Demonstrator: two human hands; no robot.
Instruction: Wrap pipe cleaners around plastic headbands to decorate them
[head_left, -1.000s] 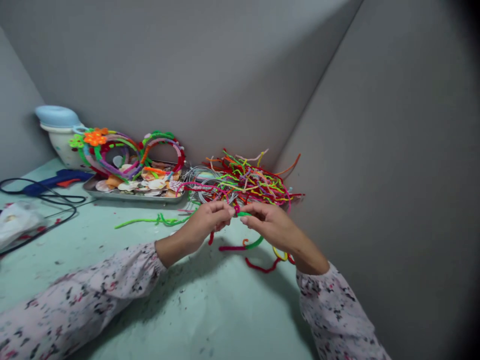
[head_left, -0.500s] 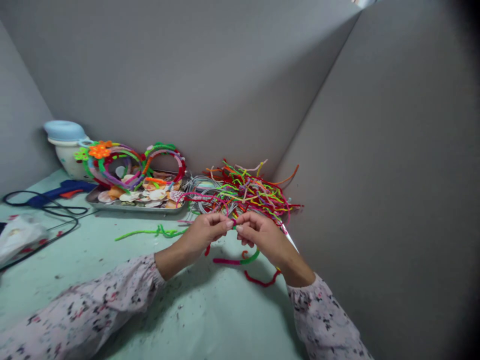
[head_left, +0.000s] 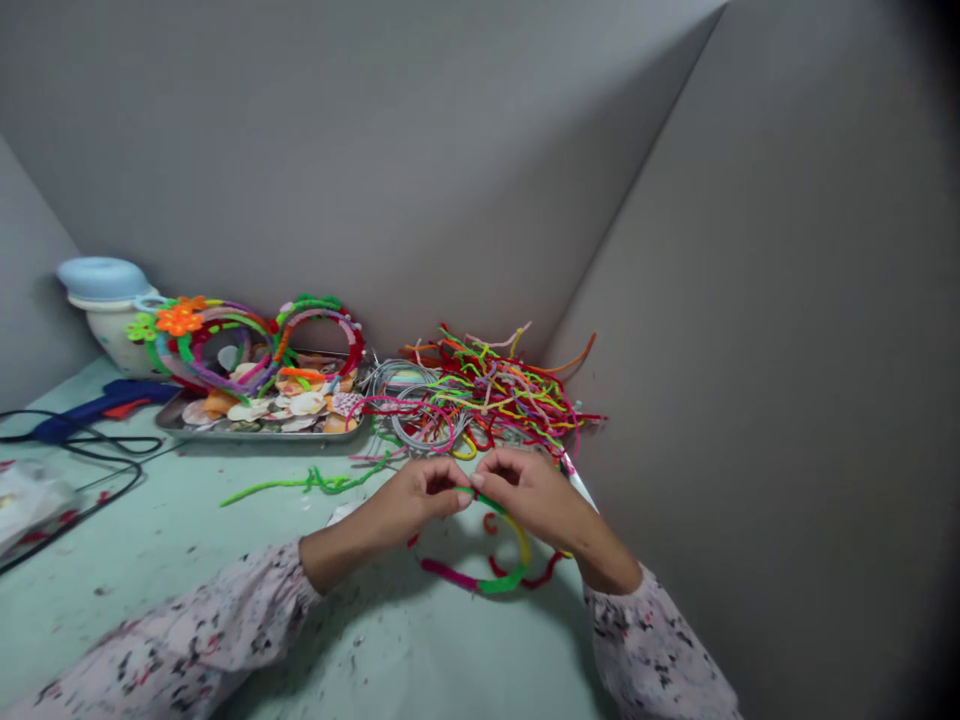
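Between my two hands is a curved headband [head_left: 523, 548] wrapped in bands of magenta, green and yellow pipe cleaner. Thumb and fingers of my left hand [head_left: 409, 507] pinch its upper part, where a small stretch of green and red shows. My right hand [head_left: 534, 502] pinches the same part, fingertips close to the left ones. The hoop hangs below my hands, its magenta end pointing left. Behind it on the table lie a bent red pipe cleaner [head_left: 545, 576] and a small orange curl [head_left: 490, 523]. My fingers hide the exact spot they grip.
A heap of coloured pipe cleaners [head_left: 510, 385] and bare wire hoops [head_left: 405, 385] sits at the back. Left of it, a metal tray [head_left: 262, 436] holds shells and several decorated headbands [head_left: 217, 350]. Green pipe cleaners [head_left: 322, 482], a blue glue gun [head_left: 112, 403] and a lidded jar [head_left: 112, 315] are farther left.
My hands sit slightly lower in view, still pinching together. The headband has turned, so its yellow section and more of its curve now show below my right hand. The view has shifted a little.
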